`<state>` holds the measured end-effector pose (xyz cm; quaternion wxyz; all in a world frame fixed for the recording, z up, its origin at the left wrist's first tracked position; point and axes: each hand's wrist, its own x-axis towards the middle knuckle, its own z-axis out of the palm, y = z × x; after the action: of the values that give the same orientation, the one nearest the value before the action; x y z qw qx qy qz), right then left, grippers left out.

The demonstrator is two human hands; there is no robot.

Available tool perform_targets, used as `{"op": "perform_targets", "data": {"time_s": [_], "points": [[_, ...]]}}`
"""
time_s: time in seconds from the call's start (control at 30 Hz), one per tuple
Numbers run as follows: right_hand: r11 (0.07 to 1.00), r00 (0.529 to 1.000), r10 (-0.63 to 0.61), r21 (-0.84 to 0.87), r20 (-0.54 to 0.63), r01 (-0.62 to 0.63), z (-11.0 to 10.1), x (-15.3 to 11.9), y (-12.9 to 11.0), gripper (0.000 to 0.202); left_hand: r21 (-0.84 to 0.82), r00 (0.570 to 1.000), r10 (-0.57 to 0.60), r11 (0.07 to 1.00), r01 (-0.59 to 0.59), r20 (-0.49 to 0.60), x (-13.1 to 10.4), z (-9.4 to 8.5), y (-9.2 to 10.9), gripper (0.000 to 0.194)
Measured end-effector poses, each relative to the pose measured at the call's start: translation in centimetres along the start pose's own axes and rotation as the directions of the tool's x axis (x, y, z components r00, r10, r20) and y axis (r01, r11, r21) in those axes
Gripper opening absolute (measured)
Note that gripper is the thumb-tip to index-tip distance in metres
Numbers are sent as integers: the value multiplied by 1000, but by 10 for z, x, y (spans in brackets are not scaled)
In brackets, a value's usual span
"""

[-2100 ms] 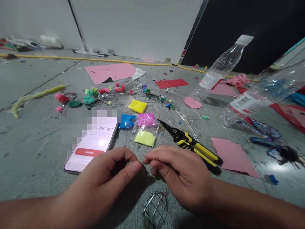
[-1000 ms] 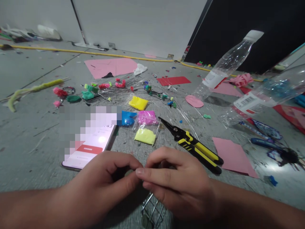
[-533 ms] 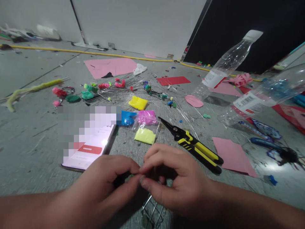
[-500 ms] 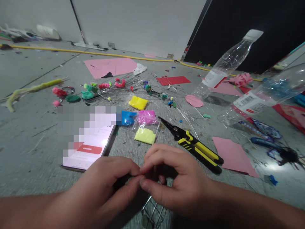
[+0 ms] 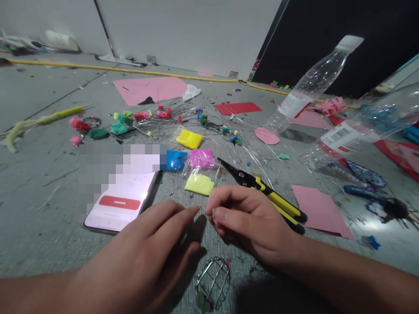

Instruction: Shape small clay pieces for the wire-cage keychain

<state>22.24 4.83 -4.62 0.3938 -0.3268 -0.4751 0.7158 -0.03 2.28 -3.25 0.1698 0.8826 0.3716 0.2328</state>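
My left hand point(image 5: 153, 248) is over the grey surface beside the phone point(image 5: 121, 203), thumb and fingers apart, with nothing seen in it. To its right, my right hand point(image 5: 252, 222) is closed, thumb pressed to the fingers; something tiny and pale shows at the fingertips, too small to name. Below and between the hands lies a small wire frame point(image 5: 214, 281) with crossed bars and a dull green piece point(image 5: 203, 301) at its lower left. Black and yellow pliers point(image 5: 271, 194) lie partly behind my right hand. Past the fingertips is a light yellow clay packet point(image 5: 199, 184).
Yellow point(image 5: 190, 138), blue point(image 5: 176, 160) and pink point(image 5: 201, 158) clay packets lie ahead. Beyond them are thin wires with coloured clay bits. Two clear bottles point(image 5: 296, 102) stand tilted in view at the right, near pink paper point(image 5: 321, 211). A yellow cable point(image 5: 131, 71) crosses the back.
My hands have come apart. The left fingers have opened, and my right hand has moved slightly up and right, still closed. The wire frame below is now in fuller view.
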Motion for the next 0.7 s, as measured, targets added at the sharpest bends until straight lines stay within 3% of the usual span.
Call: {"op": "perform_targets", "data": {"time_s": [0.17, 0.27, 0.4, 0.53, 0.7], "points": [[986, 995, -103, -136, -4, 102, 3, 1, -3, 12, 195, 997, 61, 979, -68, 39, -5, 4, -4, 51], [975, 989, -145, -170, 11, 145, 3, 2, -5, 9, 233, 996, 73, 969, -84, 55, -7, 5, -5, 58], [963, 977, -213, -163, 17, 213, 3, 3, -4, 4, 126, 998, 30, 991, -36, 53, -5, 2, -3, 47], [974, 983, -184, -133, 5, 183, 3, 3, -2, 16, 37, 995, 16, 999, -20, 95, 1, -1, 0, 13], [975, 983, -180, -137, -19, 176, 2, 4, -3, 23, -32, 994, 7, 999, -3, 113, 3, 4, -1, 18]]}}
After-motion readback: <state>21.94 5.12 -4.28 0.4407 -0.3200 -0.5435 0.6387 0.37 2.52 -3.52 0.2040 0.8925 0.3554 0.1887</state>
